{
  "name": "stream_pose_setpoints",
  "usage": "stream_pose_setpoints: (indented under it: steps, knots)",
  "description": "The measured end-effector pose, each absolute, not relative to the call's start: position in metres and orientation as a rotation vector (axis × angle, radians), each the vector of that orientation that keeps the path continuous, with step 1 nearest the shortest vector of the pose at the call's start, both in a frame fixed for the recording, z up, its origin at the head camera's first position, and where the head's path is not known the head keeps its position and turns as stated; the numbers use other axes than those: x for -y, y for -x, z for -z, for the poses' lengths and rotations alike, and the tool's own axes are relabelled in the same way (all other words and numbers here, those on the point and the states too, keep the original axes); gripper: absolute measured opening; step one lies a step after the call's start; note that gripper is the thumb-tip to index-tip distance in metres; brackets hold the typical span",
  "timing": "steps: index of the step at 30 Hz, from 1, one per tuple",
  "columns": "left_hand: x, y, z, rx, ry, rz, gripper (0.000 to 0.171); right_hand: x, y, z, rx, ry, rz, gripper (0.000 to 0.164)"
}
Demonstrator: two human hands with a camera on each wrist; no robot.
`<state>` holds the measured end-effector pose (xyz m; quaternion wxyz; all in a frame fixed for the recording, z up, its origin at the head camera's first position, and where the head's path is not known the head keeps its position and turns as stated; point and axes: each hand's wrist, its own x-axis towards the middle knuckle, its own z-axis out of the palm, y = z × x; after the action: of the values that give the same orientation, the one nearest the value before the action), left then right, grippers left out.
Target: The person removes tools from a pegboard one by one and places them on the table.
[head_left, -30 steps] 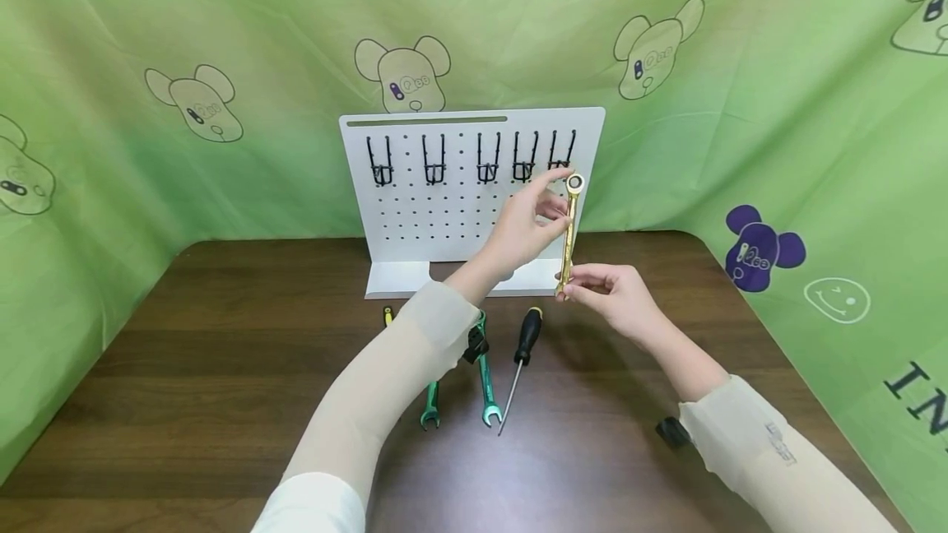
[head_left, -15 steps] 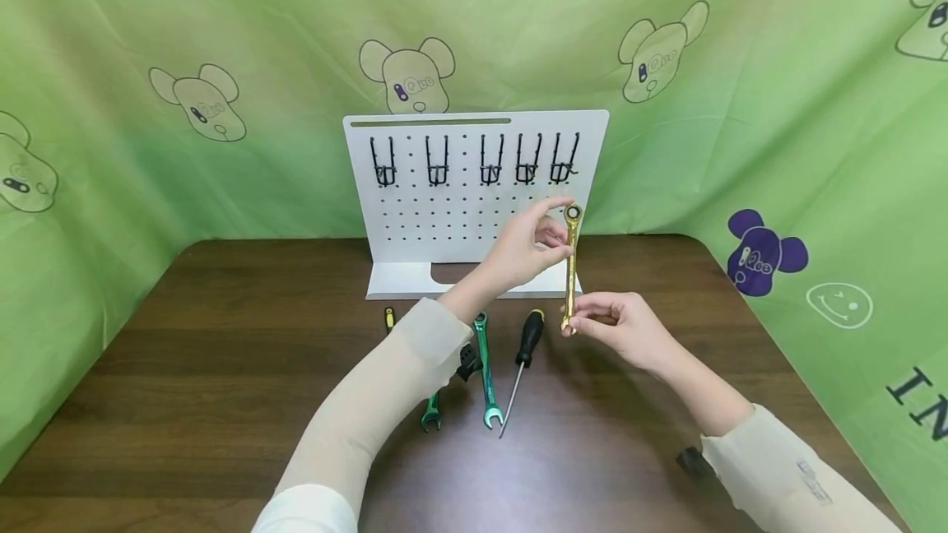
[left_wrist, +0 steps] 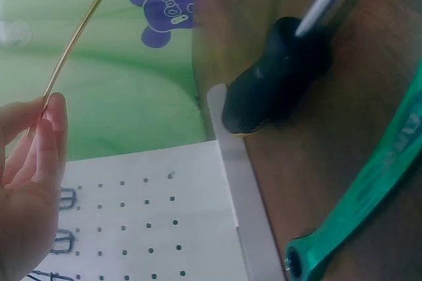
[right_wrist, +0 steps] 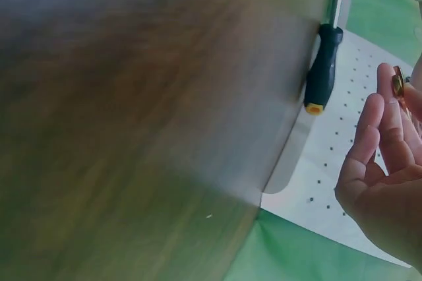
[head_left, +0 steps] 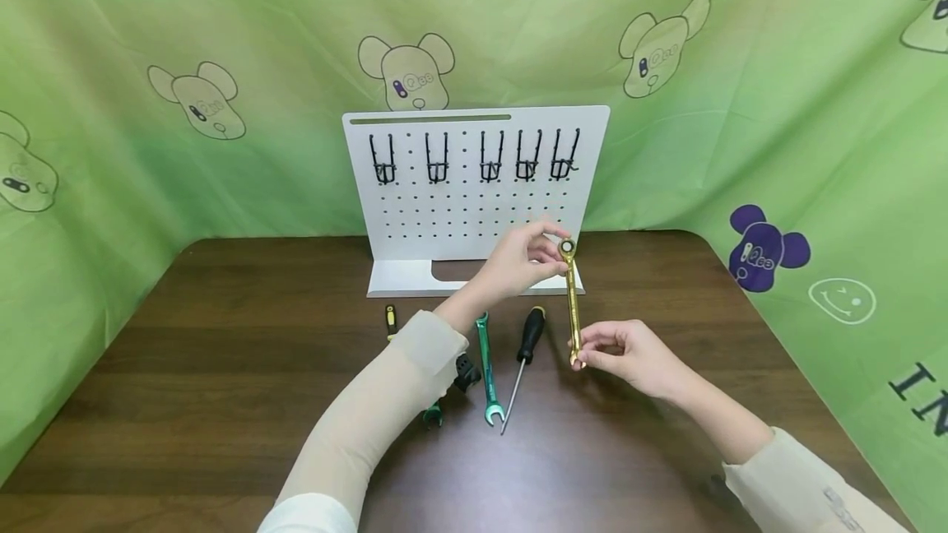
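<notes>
A gold combination wrench (head_left: 573,307) stands nearly upright in the air between both hands, in front of the pegboard's right end. My left hand (head_left: 518,257) pinches it near its ratchet ring end; the left wrist view shows the thumb and fingertips (left_wrist: 57,106) meeting on the thin shaft. Lower down, my right hand (head_left: 633,359) pinches the open-jaw end between thumb and fingers. On the table left of the wrench lie a screwdriver (head_left: 532,336) with a black handle and a green combination wrench (head_left: 486,364). A second green tool (head_left: 433,414) is mostly hidden under the left forearm.
Behind the hands stands a white pegboard (head_left: 425,224) with several black double hooks (head_left: 490,159) along its upper part. A yellow-and-black handle (head_left: 391,319) shows beside the left sleeve. Green printed cloth (head_left: 296,187) surrounds the brown table (head_left: 222,368).
Both hands have brought the gold wrench down and toward me, away from the pegboard hooks. The right hand and forearm have shifted lower and slightly right. The tools on the table stay put.
</notes>
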<state>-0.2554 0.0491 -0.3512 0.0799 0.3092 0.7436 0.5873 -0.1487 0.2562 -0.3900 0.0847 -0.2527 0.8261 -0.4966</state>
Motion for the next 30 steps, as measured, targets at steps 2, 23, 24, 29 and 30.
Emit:
stream_pose_setpoints:
  steps: [2, 23, 24, 29, 30]
  knots:
    - [-0.05, 0.255, 0.355, -2.224, -0.917, -1.746, 0.04, -0.259, 0.146, 0.392, -2.447, 0.776, 1.46, 0.014]
    - [-0.058, 0.257, 0.381, -2.264, -0.939, -1.423, 0.025, -0.266, 0.145, 0.404, -2.228, 0.778, 1.243, 0.01]
    - [-0.058, 0.258, 0.382, -2.261, -0.934, -1.414, 0.025, -0.266, 0.145, 0.404, -2.224, 0.782, 1.238, 0.01]
    - [-0.058, 0.262, 0.388, -2.23, -0.895, -1.4, 0.025, -0.267, 0.146, 0.406, -2.199, 0.804, 1.242, 0.01]
    - [-0.058, 0.263, 0.389, -2.225, -0.889, -1.399, 0.024, -0.267, 0.146, 0.407, -2.193, 0.807, 1.245, 0.01]
